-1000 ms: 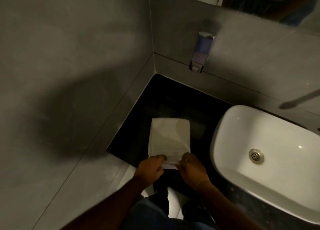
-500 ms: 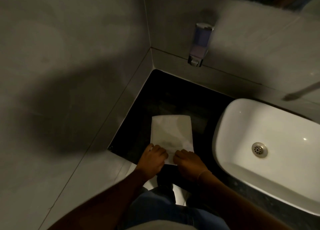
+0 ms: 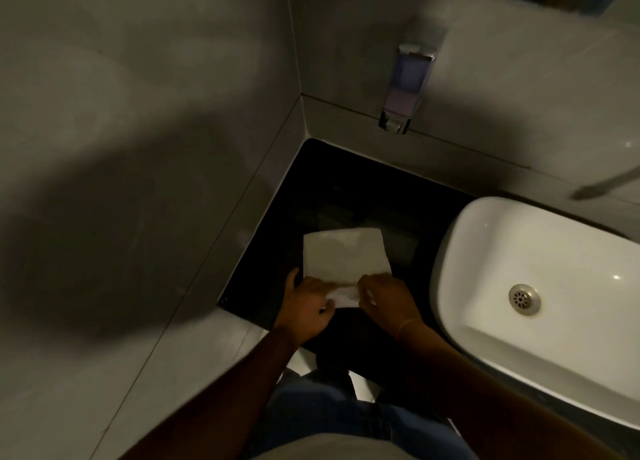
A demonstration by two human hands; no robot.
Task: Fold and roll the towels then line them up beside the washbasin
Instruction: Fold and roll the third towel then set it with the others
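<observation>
A white folded towel lies flat on the black countertop, left of the white washbasin. Its near end is curled into a small roll under my fingers. My left hand grips the left side of that rolled end, thumb spread out to the left. My right hand holds the right side of the roll, fingers bent over it. The towel's far part stays flat and uncovered. No other towels are in view.
A wall-mounted soap dispenser hangs above the counter's back corner. Grey tiled walls close the counter on the left and back. A tap spout reaches over the basin at the right edge. The counter's front edge runs just below my hands.
Both hands have moved forward over the towel, and its near end has curled up into a roll. The flat part showing is shorter than a second ago.
</observation>
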